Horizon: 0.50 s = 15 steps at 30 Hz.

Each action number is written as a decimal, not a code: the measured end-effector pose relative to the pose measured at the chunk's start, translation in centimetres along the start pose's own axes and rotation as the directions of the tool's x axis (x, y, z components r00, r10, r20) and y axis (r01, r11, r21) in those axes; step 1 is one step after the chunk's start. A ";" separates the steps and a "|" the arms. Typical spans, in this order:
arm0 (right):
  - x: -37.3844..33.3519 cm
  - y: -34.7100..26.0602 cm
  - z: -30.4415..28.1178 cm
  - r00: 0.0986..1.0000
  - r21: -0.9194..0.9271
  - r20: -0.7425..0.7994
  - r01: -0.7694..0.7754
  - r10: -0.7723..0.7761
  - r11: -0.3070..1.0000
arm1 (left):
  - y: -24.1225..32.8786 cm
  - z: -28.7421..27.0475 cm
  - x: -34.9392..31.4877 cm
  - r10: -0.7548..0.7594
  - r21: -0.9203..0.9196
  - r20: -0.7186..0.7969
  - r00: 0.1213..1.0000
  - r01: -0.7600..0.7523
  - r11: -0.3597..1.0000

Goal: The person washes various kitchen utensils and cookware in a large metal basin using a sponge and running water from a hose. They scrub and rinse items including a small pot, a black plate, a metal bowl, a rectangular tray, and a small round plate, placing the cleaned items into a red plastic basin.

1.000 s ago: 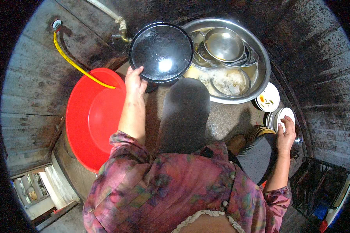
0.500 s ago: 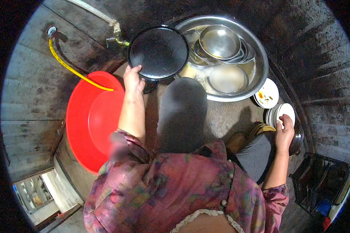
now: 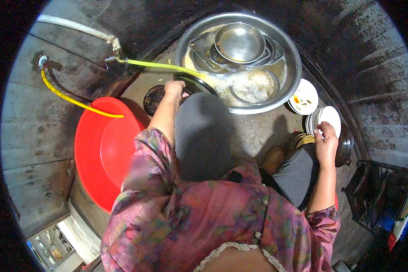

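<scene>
My left hand (image 3: 174, 90) is closed on the rim of a round black pan (image 3: 196, 83). The pan is tilted beside the wide metal basin (image 3: 296, 81), partly hidden behind my left knee. On the right, my right hand (image 3: 326, 143) has its fingers closed at the near rim of a stack of white plates (image 3: 331, 119). In the basin, steel pans (image 3: 240, 43) are piled in cloudy, foamy water. A yellow-green hose (image 3: 161, 66) runs from the tap toward the basin's left side.
A big red tub (image 3: 93, 154) stands to my left, a yellow hose (image 3: 72, 97) reaching into it. Another white plate (image 3: 305, 97) with food scraps sits right of the basin. A dark round object (image 3: 153, 100) lies by my left hand. At lower right is a black crate (image 3: 381, 192).
My left hand has lowered the black pan and tilted it beside the basin; its broad face was turned up before. The hose now shows across to the basin. My right hand stays at the plates.
</scene>
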State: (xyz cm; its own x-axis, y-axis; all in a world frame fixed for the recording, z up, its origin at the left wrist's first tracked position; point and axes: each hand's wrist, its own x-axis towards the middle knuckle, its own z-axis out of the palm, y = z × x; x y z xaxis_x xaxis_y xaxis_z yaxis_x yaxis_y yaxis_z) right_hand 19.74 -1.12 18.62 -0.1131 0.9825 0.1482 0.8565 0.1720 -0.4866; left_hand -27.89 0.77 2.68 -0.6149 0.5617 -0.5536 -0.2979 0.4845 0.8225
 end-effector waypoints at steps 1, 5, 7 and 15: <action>0.0 0.1 0.1 1.000 -0.010 0.005 0.015 -0.015 1.000 | -0.2 0.7 0.8 -0.009 0.010 -0.005 1.000 0.009 1.000; -0.2 0.9 0.3 0.998 -0.057 -0.004 0.066 -0.066 0.996 | 1.0 3.5 2.2 -0.021 0.115 -0.028 0.999 0.024 0.993; -0.2 0.8 0.2 0.996 -0.081 0.023 0.086 -0.084 0.993 | 0.7 3.4 5.2 -0.062 0.111 0.040 0.997 0.057 0.992; -1.6 2.4 -3.4 0.977 0.154 -0.196 -0.056 0.086 0.986 | -2.6 7.1 7.6 -0.119 0.102 0.393 0.912 0.085 0.991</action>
State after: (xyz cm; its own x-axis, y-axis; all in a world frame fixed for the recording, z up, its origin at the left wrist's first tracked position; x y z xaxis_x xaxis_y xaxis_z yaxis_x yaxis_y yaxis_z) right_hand 23.62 -2.51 20.13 0.0624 0.9603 0.2717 0.7739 0.1253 -0.6208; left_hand -26.63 8.51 -4.58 -0.2378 0.7183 -0.6539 -0.2731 0.5966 0.7546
